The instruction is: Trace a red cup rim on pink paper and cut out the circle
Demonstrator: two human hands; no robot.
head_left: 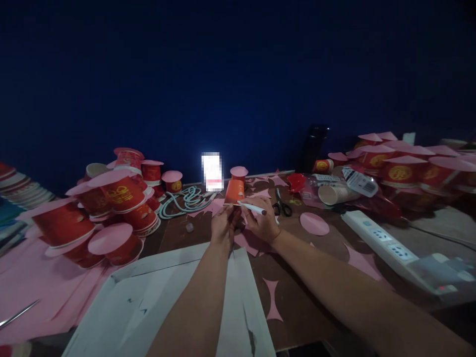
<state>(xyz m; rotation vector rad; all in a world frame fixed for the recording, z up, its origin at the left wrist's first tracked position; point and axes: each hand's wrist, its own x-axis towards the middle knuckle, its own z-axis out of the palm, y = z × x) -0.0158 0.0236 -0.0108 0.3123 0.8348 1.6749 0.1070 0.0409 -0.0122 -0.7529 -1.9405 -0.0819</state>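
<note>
In the middle of the head view, my left hand (222, 227) grips the lower edge of a red paper cup (235, 189). My right hand (263, 218) is closed around a white marker (253, 207), whose tip end lies close to the cup's rim. Right behind the held cup, another cup topped with a pink paper disc (238, 171) shows in part. Pink paper scraps (253, 244) lie under and around my hands. Black-handled scissors (283, 204) rest just right of my right hand, and a loose pink paper circle (314, 224) lies beyond them.
Red cups with pink discs (122, 191) pile up at left; more cups (401, 171) stand at right. A white box lid (163, 302) lies beneath my forearms. Around are a coiled cable (186, 201), a lit phone (211, 171), a power strip (383, 240) and a dark bottle (315, 148).
</note>
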